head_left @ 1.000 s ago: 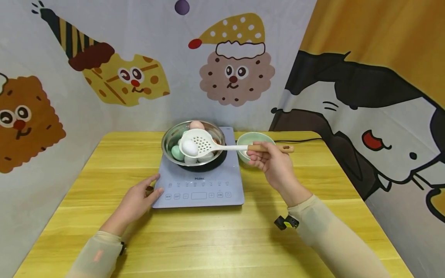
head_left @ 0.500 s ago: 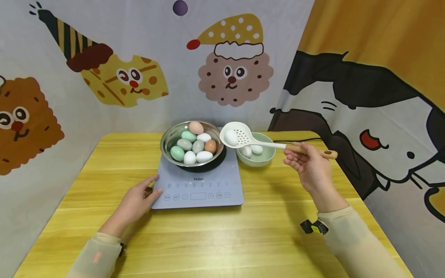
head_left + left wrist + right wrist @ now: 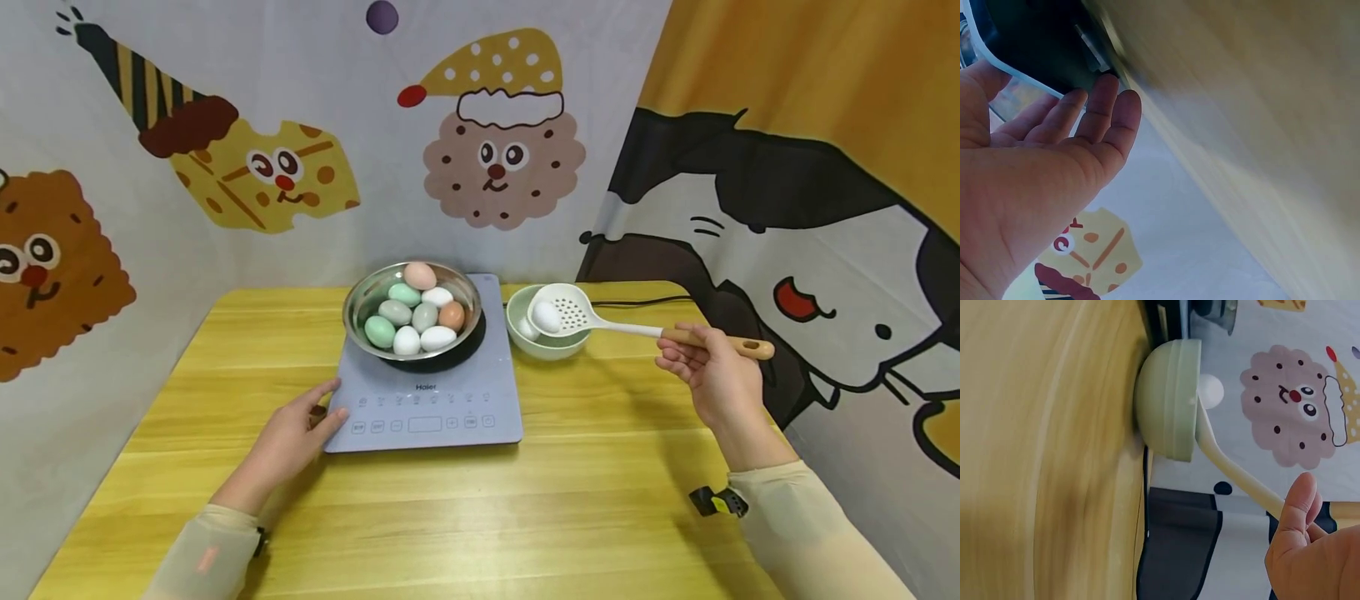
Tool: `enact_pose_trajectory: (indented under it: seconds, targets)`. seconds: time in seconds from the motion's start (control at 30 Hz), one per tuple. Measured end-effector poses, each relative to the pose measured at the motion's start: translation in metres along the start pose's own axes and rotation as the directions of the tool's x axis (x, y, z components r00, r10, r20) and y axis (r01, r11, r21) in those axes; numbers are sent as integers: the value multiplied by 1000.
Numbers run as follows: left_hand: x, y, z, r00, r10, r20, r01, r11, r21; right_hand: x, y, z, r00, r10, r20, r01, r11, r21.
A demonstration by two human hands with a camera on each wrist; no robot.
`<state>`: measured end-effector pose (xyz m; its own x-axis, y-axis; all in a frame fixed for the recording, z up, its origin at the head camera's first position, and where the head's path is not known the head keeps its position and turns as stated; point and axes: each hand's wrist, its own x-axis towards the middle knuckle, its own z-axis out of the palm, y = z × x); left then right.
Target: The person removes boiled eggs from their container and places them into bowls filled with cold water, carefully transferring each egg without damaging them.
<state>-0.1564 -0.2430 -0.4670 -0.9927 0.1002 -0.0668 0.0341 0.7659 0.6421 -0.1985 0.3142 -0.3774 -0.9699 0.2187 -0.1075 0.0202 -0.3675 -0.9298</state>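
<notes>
My right hand grips the wooden end of a white slotted spoon. A white egg lies in its perforated head, just over the pale green bowl. Another white egg shows inside that bowl, partly covered by the spoon. My left hand touches the left edge of a bluish induction cooker; the left wrist view has its relaxed fingers along the rim and underside. On the cooker sits a steel basin with several white, green, grey-green and brown eggs.
A wooden table bears everything. Behind the green bowl a black cord runs right. A cartoon-printed cloth hangs at the table's back, close behind the basin.
My right hand has carried the spoon and its egg rightward from above the steel basin to above the green bowl. My left hand stays at the cooker's edge.
</notes>
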Motion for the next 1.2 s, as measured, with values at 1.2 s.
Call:
enact_pose_trajectory:
  seconds: [1.2]
  targets:
    - [0,1,0,1000,-1,2,1,1000,-4,17,-7,20,995,-100,-15,96,982,-161]
